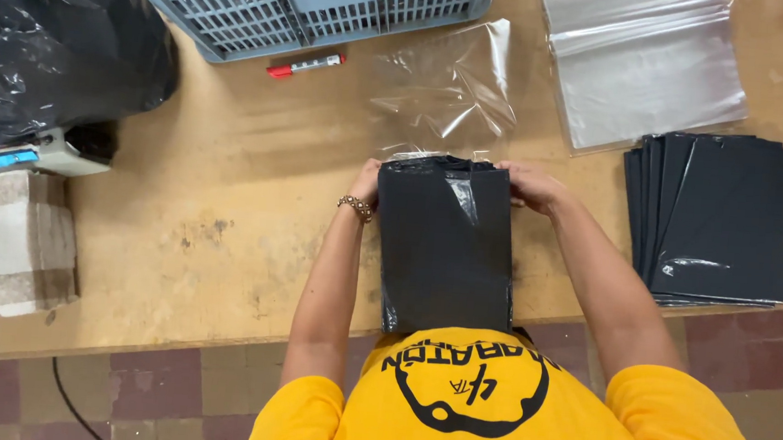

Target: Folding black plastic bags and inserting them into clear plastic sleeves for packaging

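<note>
The left hand (368,182) sits mostly hidden behind the black packet (445,242), its grip impossible to read. The grey crate (287,1), clear bag stack (641,63) and black plastic sack (51,35) run off the frame's top and left edges.

Wooden table (226,227): grey basket (269,0), red marker (305,65), black sheets (718,220).

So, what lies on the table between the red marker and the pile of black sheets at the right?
In the head view, a crumpled clear plastic bag lies between the red marker and the pile of black sheets.
</note>
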